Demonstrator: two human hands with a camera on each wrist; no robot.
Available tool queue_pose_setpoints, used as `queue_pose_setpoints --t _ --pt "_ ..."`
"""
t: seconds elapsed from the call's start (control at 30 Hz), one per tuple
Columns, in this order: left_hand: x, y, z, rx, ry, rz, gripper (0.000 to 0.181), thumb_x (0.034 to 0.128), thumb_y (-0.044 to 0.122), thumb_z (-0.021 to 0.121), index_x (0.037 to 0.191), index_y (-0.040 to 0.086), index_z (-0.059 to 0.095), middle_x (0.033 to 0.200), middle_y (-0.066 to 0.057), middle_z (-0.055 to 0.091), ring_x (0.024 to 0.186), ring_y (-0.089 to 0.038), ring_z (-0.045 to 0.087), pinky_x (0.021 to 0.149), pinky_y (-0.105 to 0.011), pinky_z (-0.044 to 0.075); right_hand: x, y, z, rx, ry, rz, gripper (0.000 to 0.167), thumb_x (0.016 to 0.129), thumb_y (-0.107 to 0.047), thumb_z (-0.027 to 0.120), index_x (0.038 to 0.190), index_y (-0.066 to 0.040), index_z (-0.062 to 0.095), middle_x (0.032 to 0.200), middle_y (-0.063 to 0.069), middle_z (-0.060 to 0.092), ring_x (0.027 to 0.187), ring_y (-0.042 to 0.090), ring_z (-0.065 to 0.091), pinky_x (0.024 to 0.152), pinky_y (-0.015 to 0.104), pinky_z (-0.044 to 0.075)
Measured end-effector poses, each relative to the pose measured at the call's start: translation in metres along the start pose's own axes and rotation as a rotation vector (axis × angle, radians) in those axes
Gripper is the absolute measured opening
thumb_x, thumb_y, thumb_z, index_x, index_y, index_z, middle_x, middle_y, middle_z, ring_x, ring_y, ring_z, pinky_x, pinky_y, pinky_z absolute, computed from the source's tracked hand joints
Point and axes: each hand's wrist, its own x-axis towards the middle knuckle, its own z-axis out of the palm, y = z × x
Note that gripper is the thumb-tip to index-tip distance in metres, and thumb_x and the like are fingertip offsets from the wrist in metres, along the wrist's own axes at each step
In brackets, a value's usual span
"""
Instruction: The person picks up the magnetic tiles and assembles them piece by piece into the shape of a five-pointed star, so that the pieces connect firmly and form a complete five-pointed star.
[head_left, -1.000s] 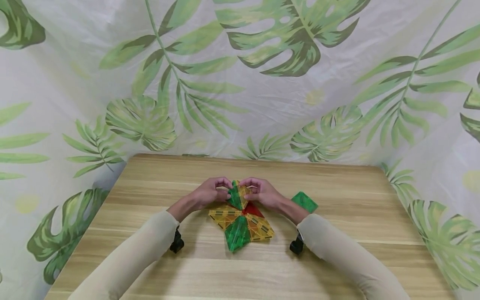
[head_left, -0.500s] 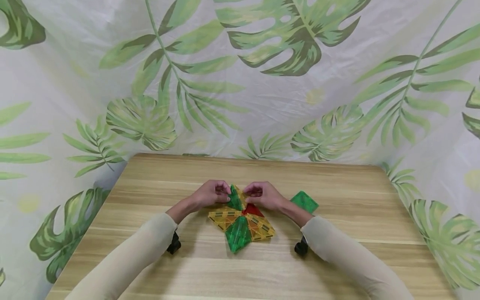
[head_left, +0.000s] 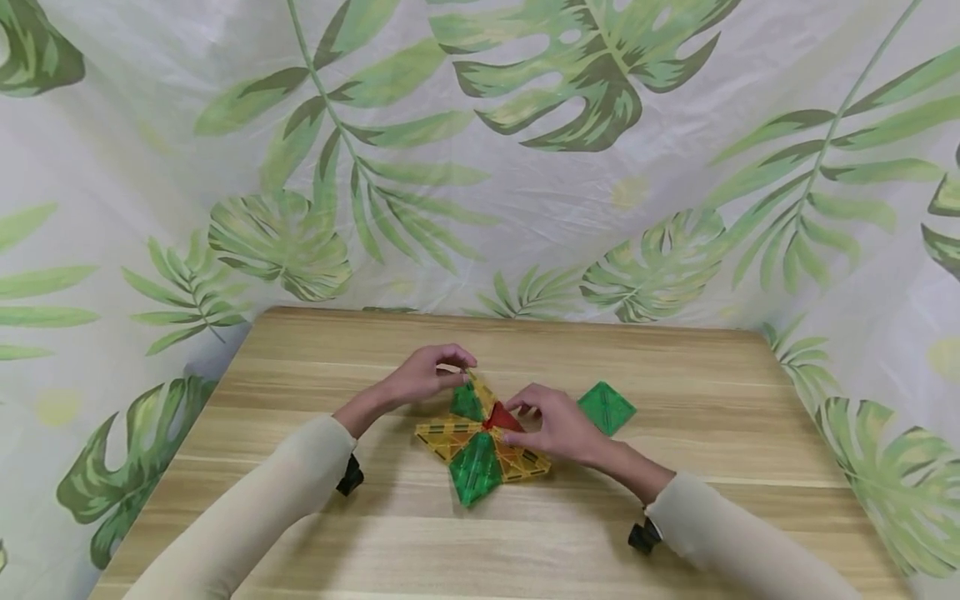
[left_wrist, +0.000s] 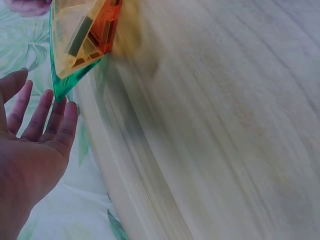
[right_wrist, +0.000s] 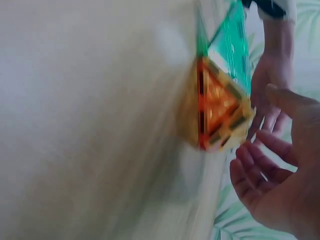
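A star-like build of see-through magnetic tiles stands mid-table, with green tiles [head_left: 475, 471], yellow tiles [head_left: 442, 432] and a red tile [head_left: 507, 417] meeting at its centre. My left hand [head_left: 426, 377] is at the far green-and-yellow point. In the left wrist view its fingers [left_wrist: 65, 125] are loosely spread by the green tip, and I cannot tell whether they touch it. My right hand [head_left: 558, 425] is at the right side, by the red and yellow tiles. The right wrist view shows its fingers [right_wrist: 255, 170] relaxed, close to a yellow tile [right_wrist: 230, 127]; contact is unclear.
A loose green square tile [head_left: 606, 408] lies on the wooden table [head_left: 315, 358], right of the build and beyond the right forearm. Behind the table hangs a leaf-patterned cloth [head_left: 525, 208]. Both wrists carry small black cameras.
My right hand has left the far point and moved right and nearer, to the red and yellow tiles. The left hand has shifted slightly up at the far point, its fingers loosening.
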Motion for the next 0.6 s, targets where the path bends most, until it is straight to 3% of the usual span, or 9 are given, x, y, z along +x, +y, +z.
queue_pose_setpoints --t 0.27,0.6 --pt "0.009 0.002 0.011 0.141 -0.054 0.051 0.022 0.1017 0.009 0.071 0.123 0.002 0.072 0.127 -0.009 0.072 0.124 -0.030 0.064 0.105 -0.051 0.055 -0.031 -0.008 0.016 -0.230 0.128 -0.092 0.041 0.080 -0.028 0.095 0.111 -0.008 0.076 0.106 0.005 0.074 0.095 0.022 0.070 0.083 0.037 0.059" --pt "0.003 -0.004 0.010 0.204 -0.115 0.094 0.019 0.1029 0.018 0.072 0.119 0.008 0.076 0.122 -0.005 0.075 0.120 -0.026 0.067 0.102 -0.050 0.054 -0.046 -0.002 0.021 -0.202 0.151 -0.060 0.032 0.086 -0.019 0.091 0.113 -0.010 0.076 0.111 0.003 0.074 0.101 0.018 0.070 0.086 0.035 0.060"
